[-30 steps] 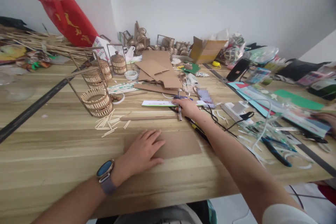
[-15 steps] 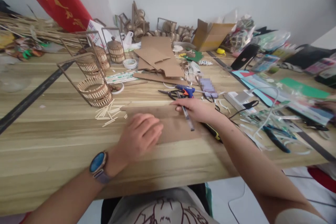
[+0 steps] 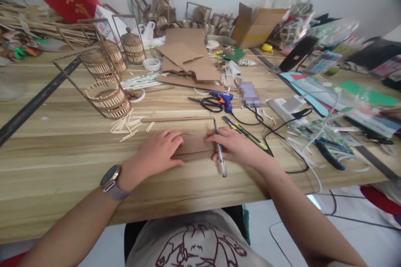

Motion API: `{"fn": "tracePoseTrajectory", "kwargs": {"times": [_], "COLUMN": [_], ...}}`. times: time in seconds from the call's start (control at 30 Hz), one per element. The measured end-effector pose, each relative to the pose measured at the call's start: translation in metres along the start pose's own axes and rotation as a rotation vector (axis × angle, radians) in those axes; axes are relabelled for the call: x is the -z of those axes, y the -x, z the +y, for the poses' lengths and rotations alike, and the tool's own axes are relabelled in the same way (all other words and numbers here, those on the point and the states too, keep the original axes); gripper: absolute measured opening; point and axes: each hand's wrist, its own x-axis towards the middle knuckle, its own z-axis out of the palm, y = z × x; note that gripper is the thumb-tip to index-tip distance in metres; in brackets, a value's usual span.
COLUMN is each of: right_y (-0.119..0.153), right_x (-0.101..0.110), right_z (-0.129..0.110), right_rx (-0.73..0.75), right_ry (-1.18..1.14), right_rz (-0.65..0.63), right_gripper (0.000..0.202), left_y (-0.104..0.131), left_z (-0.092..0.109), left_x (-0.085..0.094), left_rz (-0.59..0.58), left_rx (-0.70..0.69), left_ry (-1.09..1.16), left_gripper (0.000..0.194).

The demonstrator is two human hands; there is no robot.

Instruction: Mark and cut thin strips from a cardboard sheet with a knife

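We have a cardboard piece (image 3: 196,144) flat on the near part of the worktop (image 3: 184,190), between both hands. Left hand (image 3: 161,150) covers its left end, thumb and fingers apart across it, probably to steady it; we can't tell if they pinch. Right hand (image 3: 230,146) has its grip clamped on a pen (image 3: 222,162), with fingertips at the cardboard's right end, likely so the pen stays handy while squaring the sheet. Cardboard's long axis runs left-right, roughly along the brown strip (image 3: 178,119) just beyond; pen lies crosswise, dark tip far and slightly left, clear end near.
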Motion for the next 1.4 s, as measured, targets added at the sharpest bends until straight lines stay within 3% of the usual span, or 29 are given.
{"fn": "tracePoseTrajectory", "kwargs": {"times": [0.2, 0.37, 0.6, 0.77, 1.03, 1.13, 1.27, 1.4], "right_y": [0.035, 0.043, 0.028, 0.011, -0.005, -0.009, -0.01, -0.012], "right_x": [-0.001, 0.002, 0.004, -0.002, -0.003, -0.005, -0.006, -0.004], "right_z": [0.023, 0.037, 0.04, 0.035, 0.045, 0.047, 0.05, 0.055], "right_rx": [-0.096, -0.198, -0.237, -0.183, -0.095, -0.069, 0.002, 0.024], "right_ry": [-0.052, -0.043, -0.09, -0.124, -0.112, -0.081, -0.026, 0.002], "right_rz": [0.111, 0.139, 0.094, 0.124, 0.15, 0.155, 0.147, 0.12], "right_gripper": [0.042, 0.052, 0.057, 0.043, 0.034, 0.037, 0.039, 0.038], "left_y": [-0.001, -0.002, -0.003, 0.0, 0.002, 0.003, 0.007, 0.01], "left_z": [-0.004, -0.003, -0.009, -0.016, -0.017, -0.014, -0.01, -0.014], "left_x": [-0.003, -0.005, -0.01, -0.006, 0.008, 0.013, 0.012, 0.005], "left_rz": [0.022, 0.046, 0.116, 0.155, 0.069, 0.011, -0.004, 0.002], "left_rx": [-0.004, 0.014, 0.052, 0.044, 0.037, 0.063, 0.079, 0.088], "left_ry": [0.032, 0.033, -0.008, 0.026, 0.103, 0.061, -0.015, 0.0], "left_gripper": [0.043, 0.042, 0.038, 0.031, 0.002, 0.009, 0.04, 0.037]}}
